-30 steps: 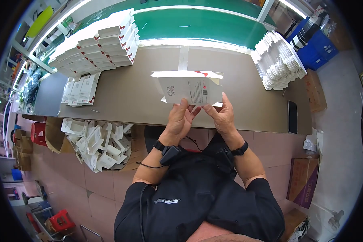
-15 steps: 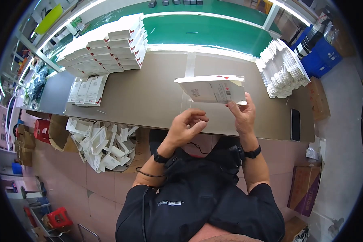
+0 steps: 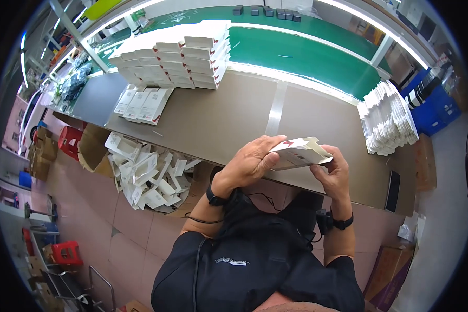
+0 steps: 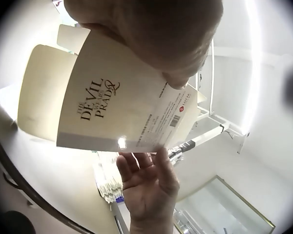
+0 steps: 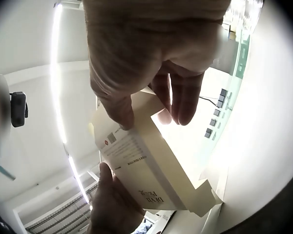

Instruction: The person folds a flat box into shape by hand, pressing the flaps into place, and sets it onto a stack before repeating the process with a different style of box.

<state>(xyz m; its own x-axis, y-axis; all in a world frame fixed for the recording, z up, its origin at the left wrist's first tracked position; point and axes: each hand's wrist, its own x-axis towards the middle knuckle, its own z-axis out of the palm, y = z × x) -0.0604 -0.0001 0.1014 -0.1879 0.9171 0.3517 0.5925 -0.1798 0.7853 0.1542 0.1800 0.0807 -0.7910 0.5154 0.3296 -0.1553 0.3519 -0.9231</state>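
Note:
A thin white printed carton (image 3: 299, 157) is held up over the table's front edge, tilted, its end flaps sticking out. Its text panel (image 4: 107, 109), lettered "The Devil Wears Prada", faces the left wrist camera. My left hand (image 3: 255, 160) grips one long side, thumb on the panel. On the opposite side, my right hand (image 3: 334, 177) pinches the carton by an end, its thumb (image 5: 119, 112) against the printed face close to the barcode. An open flap (image 5: 206, 197) shows at the far end in the right wrist view.
Stacked white cartons (image 3: 166, 62) stand at the back left, with several more (image 3: 145, 105) lying before them. Flat cartons (image 3: 387, 119) are piled on the right near a phone (image 3: 393, 191). Below the table, a cardboard bin (image 3: 96, 151) stands by a heap of white box pieces (image 3: 151, 174).
My left hand, off the carton half a second ago, grips it again. The carton has turned and tilted, and sits lower and closer to my body. The head view has shifted.

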